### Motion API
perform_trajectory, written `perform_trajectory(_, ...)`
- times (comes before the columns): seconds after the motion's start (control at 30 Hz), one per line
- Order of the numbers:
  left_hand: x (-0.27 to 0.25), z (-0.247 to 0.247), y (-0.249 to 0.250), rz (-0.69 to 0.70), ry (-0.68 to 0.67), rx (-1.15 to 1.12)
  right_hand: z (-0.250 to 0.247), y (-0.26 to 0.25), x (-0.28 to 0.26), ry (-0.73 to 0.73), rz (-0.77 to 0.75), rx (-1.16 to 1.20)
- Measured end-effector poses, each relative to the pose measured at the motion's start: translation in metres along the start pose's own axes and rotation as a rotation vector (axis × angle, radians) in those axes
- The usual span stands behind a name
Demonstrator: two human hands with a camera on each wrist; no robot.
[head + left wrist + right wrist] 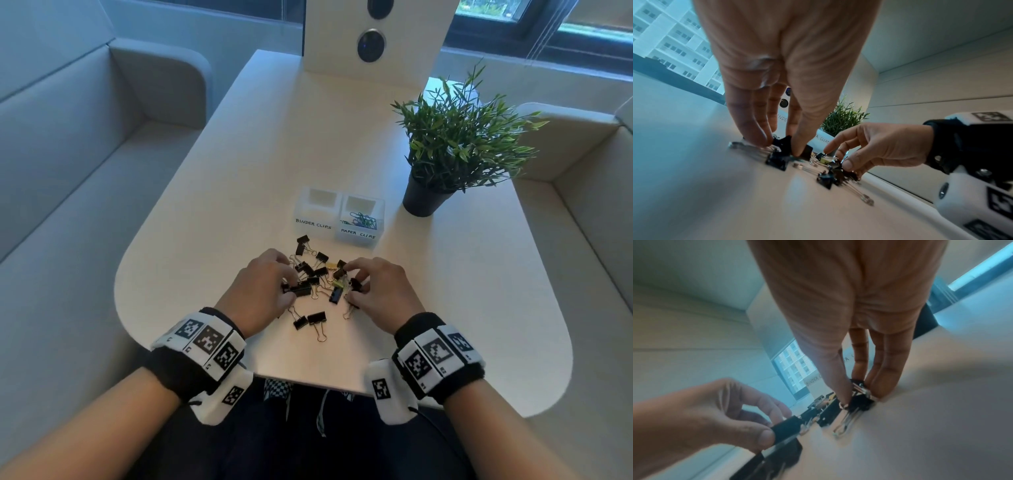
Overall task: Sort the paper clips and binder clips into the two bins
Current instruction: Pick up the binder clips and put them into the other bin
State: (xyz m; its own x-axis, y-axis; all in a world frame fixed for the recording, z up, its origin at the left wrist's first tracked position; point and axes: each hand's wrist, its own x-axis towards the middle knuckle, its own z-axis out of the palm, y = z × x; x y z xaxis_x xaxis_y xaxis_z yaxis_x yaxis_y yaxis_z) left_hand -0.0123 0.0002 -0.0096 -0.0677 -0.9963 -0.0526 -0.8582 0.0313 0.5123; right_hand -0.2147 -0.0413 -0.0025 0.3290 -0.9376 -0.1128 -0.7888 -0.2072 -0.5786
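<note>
Several black binder clips [317, 274] lie in a loose pile on the white table [212, 212], with a yellowish clip [331, 265] among them. My left hand [291, 286] pinches a black binder clip [300, 290] at the pile's left side; its thumb and fingers curl round the clip [786, 426]. At the pile's right side my right hand [352, 286] pinches another black binder clip [860, 401] against the table. Behind the pile stand two clear bins: the one labelled BINDER CLIPS [313, 222] looks empty, and the one labelled PAPER CLIPS [358, 233] holds coloured paper clips [363, 221].
A potted plant [455, 137] in a dark pot [423, 200] stands right of the bins. A white panel with dark round lenses [371, 44] rises at the table's far end. Pale sofas [68, 154] flank the table. Two more binder clips [317, 318] lie near the front edge.
</note>
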Motion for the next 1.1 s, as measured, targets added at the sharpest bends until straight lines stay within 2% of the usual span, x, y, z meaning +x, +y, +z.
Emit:
perform_trajectory(0.17,0.000,-0.001,0.000,0.011,0.077,-0.040,-0.002,0.005,-0.001,0.086,-0.005,0.078)
perform_trajectory(0.3,0.010,-0.025,0.014,0.061,0.191,-0.129,-0.007,0.009,-0.002,0.162,-0.021,0.107)
perform_trajectory(0.5,0.073,-0.059,0.037,0.062,0.356,-0.191,-0.030,-0.008,0.020,0.335,-0.058,0.178)
perform_trajectory(0.57,0.096,-0.055,0.038,0.064,0.335,-0.122,-0.039,-0.021,0.037,0.377,-0.082,0.203)
perform_trajectory(0.67,0.109,-0.046,0.037,0.043,0.237,-0.015,-0.046,-0.042,0.062,0.412,-0.126,0.196)
perform_trajectory(0.87,0.074,-0.044,0.015,0.021,0.229,-0.005,-0.040,-0.067,0.096,0.425,-0.149,0.192)
perform_trajectory(1.0,0.037,-0.037,-0.003,-0.062,-0.012,0.157,-0.028,-0.062,0.098,0.389,-0.133,0.154)
perform_trajectory(1.1,0.023,-0.027,-0.009,-0.084,-0.090,0.204,-0.022,-0.051,0.074,0.415,-0.183,0.069)
